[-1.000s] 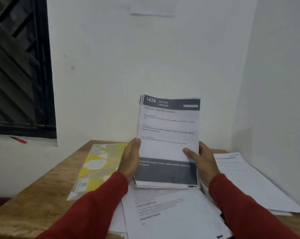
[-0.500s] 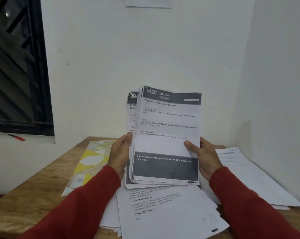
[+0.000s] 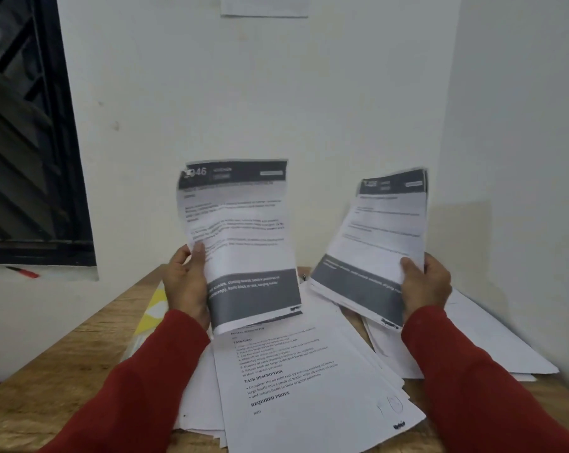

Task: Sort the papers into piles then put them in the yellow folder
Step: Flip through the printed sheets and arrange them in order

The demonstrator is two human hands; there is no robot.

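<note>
My left hand [image 3: 187, 284] grips a printed sheet [image 3: 240, 237] with dark header and footer bands, held upright over the table. My right hand [image 3: 425, 284] holds a thin stack of similar dark-banded papers [image 3: 374, 243], tilted to the right and apart from the left sheet. Below them a loose pile of white text papers [image 3: 306, 377] lies on the wooden table [image 3: 64, 380]. The yellow folder [image 3: 154, 308] lies at the left, mostly hidden behind my left hand and sleeve.
Another pile of white sheets [image 3: 492, 341] lies at the right against the white wall. A dark barred window [image 3: 25, 132] is at the left, with a red pen [image 3: 23, 272] on its sill. A paper [image 3: 264, 6] hangs on the wall above.
The single stack held in both hands has been split. My left hand drew one sheet to the left while my right hand carried the rest to the right.
</note>
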